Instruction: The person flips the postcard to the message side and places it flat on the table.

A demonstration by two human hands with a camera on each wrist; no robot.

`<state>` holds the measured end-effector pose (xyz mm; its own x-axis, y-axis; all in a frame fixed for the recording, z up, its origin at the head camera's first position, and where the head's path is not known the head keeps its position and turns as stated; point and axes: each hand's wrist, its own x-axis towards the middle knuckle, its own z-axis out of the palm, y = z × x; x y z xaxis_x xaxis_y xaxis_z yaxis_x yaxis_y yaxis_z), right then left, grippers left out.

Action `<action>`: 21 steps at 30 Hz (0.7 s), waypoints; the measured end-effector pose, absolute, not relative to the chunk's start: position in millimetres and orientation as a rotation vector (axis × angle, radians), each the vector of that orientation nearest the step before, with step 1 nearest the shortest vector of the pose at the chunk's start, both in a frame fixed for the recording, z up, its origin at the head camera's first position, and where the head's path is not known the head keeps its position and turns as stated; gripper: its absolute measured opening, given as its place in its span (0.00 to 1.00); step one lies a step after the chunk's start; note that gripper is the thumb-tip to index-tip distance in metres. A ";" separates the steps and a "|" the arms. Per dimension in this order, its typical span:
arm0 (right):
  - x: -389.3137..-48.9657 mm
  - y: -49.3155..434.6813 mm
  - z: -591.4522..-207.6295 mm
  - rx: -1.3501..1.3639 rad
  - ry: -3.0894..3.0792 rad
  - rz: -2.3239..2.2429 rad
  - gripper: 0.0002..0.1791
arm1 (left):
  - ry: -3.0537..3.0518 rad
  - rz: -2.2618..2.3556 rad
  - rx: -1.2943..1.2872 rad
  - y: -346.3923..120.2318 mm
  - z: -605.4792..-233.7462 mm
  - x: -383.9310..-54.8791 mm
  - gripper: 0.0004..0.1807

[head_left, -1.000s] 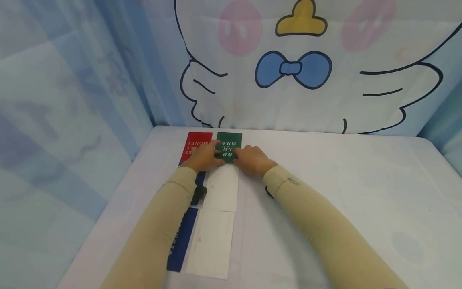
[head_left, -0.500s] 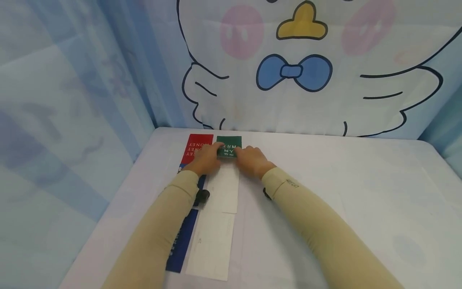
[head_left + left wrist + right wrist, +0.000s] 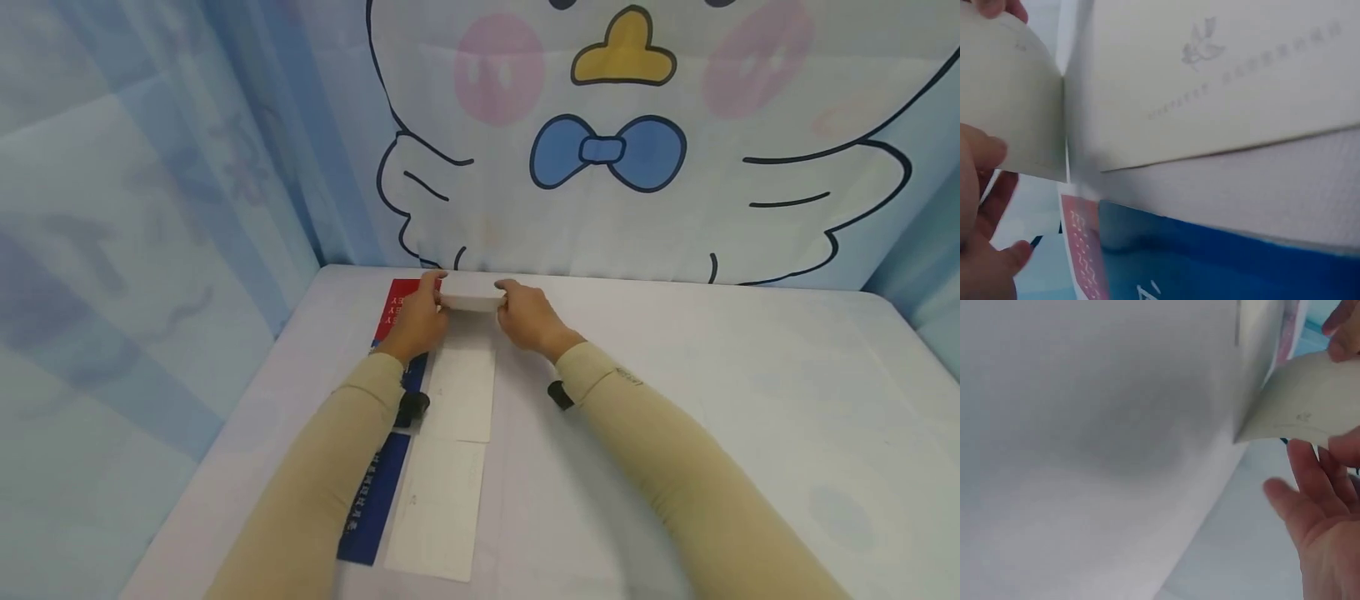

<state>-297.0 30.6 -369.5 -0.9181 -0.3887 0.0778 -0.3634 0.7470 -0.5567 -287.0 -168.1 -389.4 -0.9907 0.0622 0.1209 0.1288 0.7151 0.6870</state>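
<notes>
Both hands hold one card [image 3: 471,298] at the far end of the table, its cream back toward me and tilted up off the cloth. My left hand [image 3: 416,321] pinches its left edge, and my right hand [image 3: 534,321] pinches its right edge. In the left wrist view the card [image 3: 1013,94] bends slightly, its lower edge meeting the table. The right wrist view has my right hand's thumb on its cream side, with small faint print there. Nearer to me lie two cream cards in a column, the upper one [image 3: 461,392] and the lower one [image 3: 437,508].
Left of the cream cards lie a red card [image 3: 397,296] with white lettering and blue cards [image 3: 375,500], partly hidden by my left arm. White cloth covers the table [image 3: 675,417]. A cartoon-printed curtain [image 3: 600,225] hangs behind it, and a blue curtain [image 3: 150,250] at the left.
The card lay flat with its green printed face up, a hand at each side. It has been lifted and tipped back, so its cream back now shows instead of the green.
</notes>
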 end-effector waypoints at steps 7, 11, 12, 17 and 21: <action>-298.3 30.2 -359.2 -0.640 2.988 -1.285 0.28 | -2.596 -1.181 -0.205 -166.6 -378.6 -287.2 0.27; -296.2 28.7 -357.6 -0.525 2.951 -1.549 0.26 | -2.468 -1.230 -0.227 -164.6 -374.7 -286.9 0.25; -295.7 28.6 -357.5 -0.505 2.955 -1.594 0.23 | -2.434 -1.252 -0.237 -164.1 -373.9 -286.7 0.24; -296.2 30.3 -360.2 -0.578 3.082 -1.574 0.08 | -2.354 -1.284 -0.237 -162.7 -372.6 -287.5 0.14; -295.6 31.6 -362.7 -0.693 3.111 -1.453 0.13 | -2.368 -1.237 -0.217 -162.4 -373.2 -287.4 0.10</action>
<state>-295.6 31.6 -362.7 -0.8595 -0.1934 0.4732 -0.4870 0.5911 -0.6430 -287.4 -162.4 -373.2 -0.8831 -0.0700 0.4639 0.3407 0.5841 0.7367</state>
